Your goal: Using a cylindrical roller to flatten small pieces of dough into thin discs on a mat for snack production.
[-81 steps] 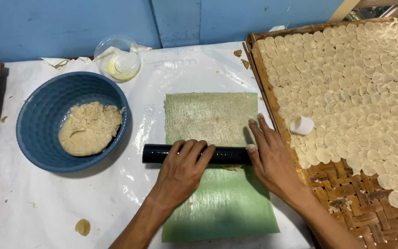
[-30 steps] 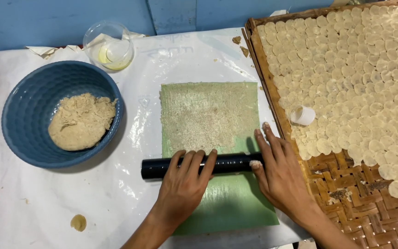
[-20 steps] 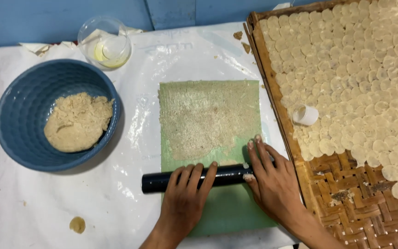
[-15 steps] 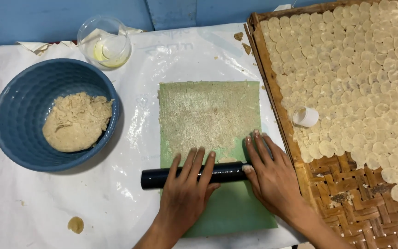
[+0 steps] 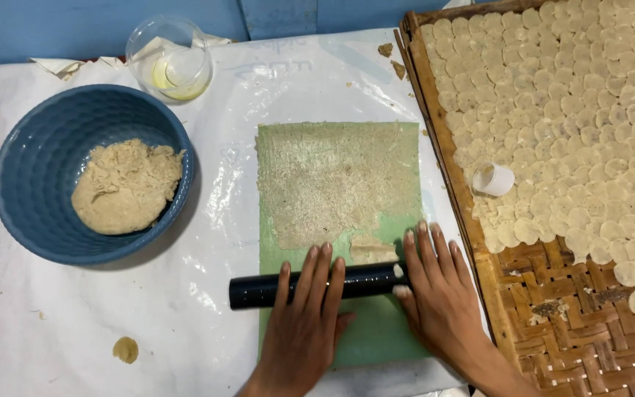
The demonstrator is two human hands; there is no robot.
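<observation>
A black cylindrical roller [image 5: 259,290] lies across a green sheet [image 5: 376,334] near its lower part. My left hand [image 5: 304,323] rests flat on the roller's middle, fingers spread. My right hand [image 5: 439,290] presses flat on the roller's right end. Above the roller, a thin layer of beige dough [image 5: 332,180] is spread over the upper part of the green sheet, with a ragged lower edge.
A blue bowl [image 5: 34,176] with a lump of dough [image 5: 126,185] sits at left. A clear glass bowl [image 5: 168,59] with yellowish liquid stands at the back. A woven bamboo tray [image 5: 545,323] on the right carries several round dough discs and a small white cap [image 5: 493,179].
The roller and both hands moved down the sheet toward me, then slightly back up. More flattened dough shows above the roller than before.
</observation>
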